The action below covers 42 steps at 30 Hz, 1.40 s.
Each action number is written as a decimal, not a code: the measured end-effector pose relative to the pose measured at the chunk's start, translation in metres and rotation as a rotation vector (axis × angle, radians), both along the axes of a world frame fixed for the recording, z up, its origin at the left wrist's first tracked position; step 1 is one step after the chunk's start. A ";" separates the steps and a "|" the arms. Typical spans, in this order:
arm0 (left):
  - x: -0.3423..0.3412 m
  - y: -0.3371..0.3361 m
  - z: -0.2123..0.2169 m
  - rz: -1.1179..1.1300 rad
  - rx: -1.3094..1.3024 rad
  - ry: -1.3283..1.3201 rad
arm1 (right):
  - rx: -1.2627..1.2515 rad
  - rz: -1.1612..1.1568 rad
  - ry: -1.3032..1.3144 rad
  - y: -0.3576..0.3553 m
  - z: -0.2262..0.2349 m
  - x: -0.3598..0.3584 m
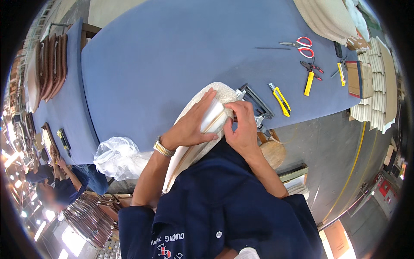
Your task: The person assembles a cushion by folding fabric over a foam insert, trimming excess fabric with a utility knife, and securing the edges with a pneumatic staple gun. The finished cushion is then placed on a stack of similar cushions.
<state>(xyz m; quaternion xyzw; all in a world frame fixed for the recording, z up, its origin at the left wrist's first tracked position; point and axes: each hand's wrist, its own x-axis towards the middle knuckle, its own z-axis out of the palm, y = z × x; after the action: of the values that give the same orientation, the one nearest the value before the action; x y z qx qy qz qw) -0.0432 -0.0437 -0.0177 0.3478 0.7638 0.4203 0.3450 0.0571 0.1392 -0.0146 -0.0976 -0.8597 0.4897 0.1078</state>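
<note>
A curved upholstered panel [217, 91] covered in off-white fabric rests against my body at the near edge of the blue-covered table [155, 60]. My left hand [195, 126], with a metal watch on the wrist, presses flat on the folded fabric at the panel's edge. My right hand [243, 126] pinches the same fabric edge from the right side. A dark pneumatic stapler [255, 102] lies on the table just beyond my right hand, touching the panel.
A yellow utility knife [281, 99], pliers [310, 74], red-handled scissors [302, 46] and a second yellow knife [341, 73] lie at right. Stacked padded panels [332, 17] and foam pieces [375, 86] lie far right. A plastic bag [118, 157] hangs left. Another person [56, 190] works at lower left.
</note>
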 end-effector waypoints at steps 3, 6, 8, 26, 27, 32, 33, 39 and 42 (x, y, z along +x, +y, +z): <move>-0.002 0.023 0.017 -0.048 -0.147 0.223 | -0.263 -0.090 -0.091 0.002 -0.018 0.012; 0.003 0.029 0.012 -0.049 -0.150 0.335 | -0.447 -0.151 -0.113 -0.002 -0.017 0.012; 0.008 0.028 -0.001 -0.018 -0.089 0.385 | -0.394 -0.144 -0.106 -0.003 -0.018 0.009; 0.034 0.030 -0.007 0.202 -0.012 0.567 | -0.673 -0.340 -0.277 -0.004 -0.040 -0.012; 0.034 0.030 -0.007 0.202 -0.004 0.570 | -0.620 -0.332 -0.278 -0.004 -0.043 -0.013; 0.030 0.020 -0.018 0.171 0.057 0.381 | -0.457 -0.314 -0.290 -0.002 -0.053 -0.014; 0.025 0.021 -0.015 0.175 0.027 0.365 | -0.472 -0.318 -0.283 -0.002 -0.056 -0.015; 0.001 0.038 0.004 -0.085 -0.035 0.367 | -0.524 -0.291 -0.302 -0.002 -0.066 -0.012; 0.002 0.035 -0.007 -0.062 0.012 0.217 | -0.544 -0.225 -0.191 0.000 -0.070 -0.007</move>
<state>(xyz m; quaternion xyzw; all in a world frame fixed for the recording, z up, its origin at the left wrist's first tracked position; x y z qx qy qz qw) -0.0413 -0.0092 -0.0252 0.4166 0.7831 0.3738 0.2710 0.0500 0.1391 -0.0842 -0.2630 -0.6871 0.6755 0.0499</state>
